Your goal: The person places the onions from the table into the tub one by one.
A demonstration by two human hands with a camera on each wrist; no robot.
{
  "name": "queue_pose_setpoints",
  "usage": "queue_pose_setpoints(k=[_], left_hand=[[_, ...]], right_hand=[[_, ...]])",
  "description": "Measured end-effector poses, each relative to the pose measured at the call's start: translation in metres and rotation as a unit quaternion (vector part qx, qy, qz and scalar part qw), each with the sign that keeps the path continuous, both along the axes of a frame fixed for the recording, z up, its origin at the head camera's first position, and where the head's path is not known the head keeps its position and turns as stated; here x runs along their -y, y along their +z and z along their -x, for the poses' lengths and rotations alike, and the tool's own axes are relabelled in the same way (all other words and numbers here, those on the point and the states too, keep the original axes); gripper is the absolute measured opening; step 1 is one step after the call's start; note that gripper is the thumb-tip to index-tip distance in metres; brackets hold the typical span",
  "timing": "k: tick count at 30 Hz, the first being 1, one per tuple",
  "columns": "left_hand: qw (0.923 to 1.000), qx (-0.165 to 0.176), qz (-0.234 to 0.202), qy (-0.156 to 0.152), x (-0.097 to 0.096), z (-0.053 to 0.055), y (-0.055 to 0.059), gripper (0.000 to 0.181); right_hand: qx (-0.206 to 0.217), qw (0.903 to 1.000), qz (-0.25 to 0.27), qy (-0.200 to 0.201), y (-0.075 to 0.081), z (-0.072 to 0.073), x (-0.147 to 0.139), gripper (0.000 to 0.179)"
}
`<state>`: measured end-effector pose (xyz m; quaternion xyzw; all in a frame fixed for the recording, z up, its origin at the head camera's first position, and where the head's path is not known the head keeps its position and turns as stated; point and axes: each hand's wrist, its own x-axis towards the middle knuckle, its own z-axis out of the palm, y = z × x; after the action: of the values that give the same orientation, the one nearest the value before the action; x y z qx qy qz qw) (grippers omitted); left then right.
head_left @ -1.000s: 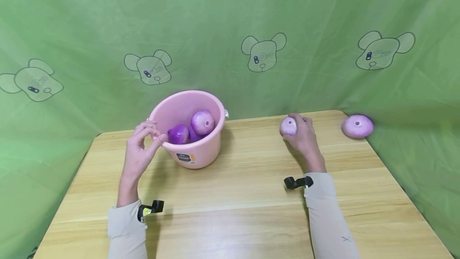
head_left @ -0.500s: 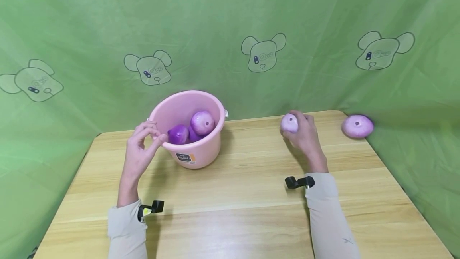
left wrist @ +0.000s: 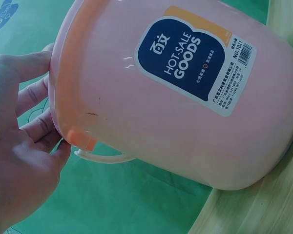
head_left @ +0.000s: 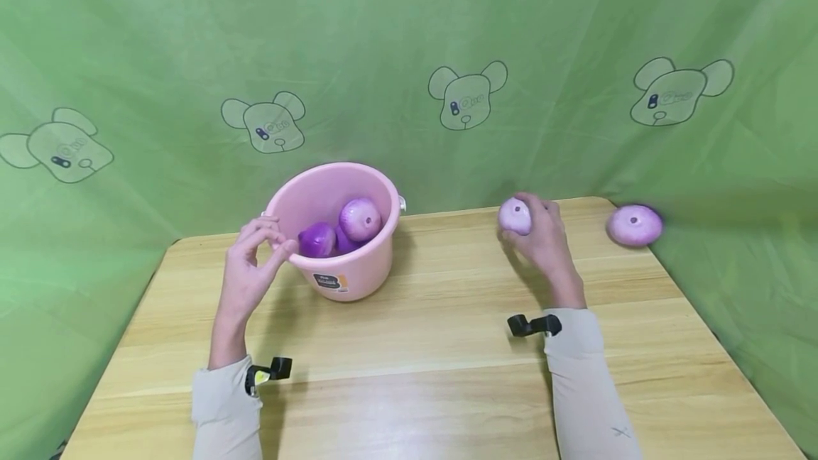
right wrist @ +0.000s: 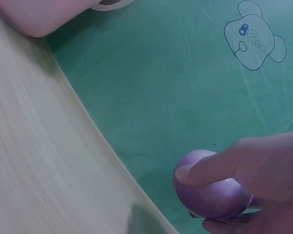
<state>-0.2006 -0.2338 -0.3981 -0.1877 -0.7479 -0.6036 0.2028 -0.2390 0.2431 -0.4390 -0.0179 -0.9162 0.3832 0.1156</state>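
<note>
A pink bucket (head_left: 377, 268) stands at the back left of the table with purple onions (head_left: 361, 219) inside; the lower ones are partly hidden. My left hand (head_left: 248, 265) holds its rim at the left side, and in the left wrist view the fingers (left wrist: 36, 95) lie at the rim near the handle joint. Right of the bucket, my right hand (head_left: 542, 240) grips a light purple onion (head_left: 515, 216) between thumb and fingers. In the right wrist view the thumb (right wrist: 205, 170) lies across this onion (right wrist: 210, 197), which looks raised near the table's back edge.
Another purple onion (head_left: 635, 226) lies at the table's back right corner, beside the green cloth (head_left: 735, 183). That cloth, printed with bear heads, hangs close behind the wooden table (head_left: 422, 346). A white handle (left wrist: 105, 157) hangs from the bucket's side.
My right hand has shifted slightly up and to the right with the onion in its grip. The left hand and the bucket stay in place.
</note>
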Motion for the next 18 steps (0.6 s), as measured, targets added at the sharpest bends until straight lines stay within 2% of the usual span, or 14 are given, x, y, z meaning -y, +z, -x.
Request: queue_pose_setpoints(k=[6, 12, 14, 18], left_hand=[[1.0000, 0.002, 0.007, 0.006, -0.001, -0.001, 0.001, 0.010], [0.9998, 0.008, 0.014, 0.011, -0.012, -0.016, 0.021, 0.008], [0.9998, 0.005, 0.014, 0.010, -0.010, -0.013, 0.019, 0.008], [0.9999, 0.002, 0.010, 0.011, -0.002, -0.002, 0.003, 0.008]], right_hand=[[-0.013, 0.9999, -0.005, 0.005, 0.002, -0.001, 0.001, 0.081], [-0.015, 0.9998, -0.005, 0.009, 0.006, -0.003, 0.003, 0.081], [-0.014, 0.9999, -0.004, 0.009, 0.007, -0.004, 0.004, 0.082], [-0.019, 0.9998, -0.004, 0.010, 0.008, -0.005, 0.004, 0.083]])
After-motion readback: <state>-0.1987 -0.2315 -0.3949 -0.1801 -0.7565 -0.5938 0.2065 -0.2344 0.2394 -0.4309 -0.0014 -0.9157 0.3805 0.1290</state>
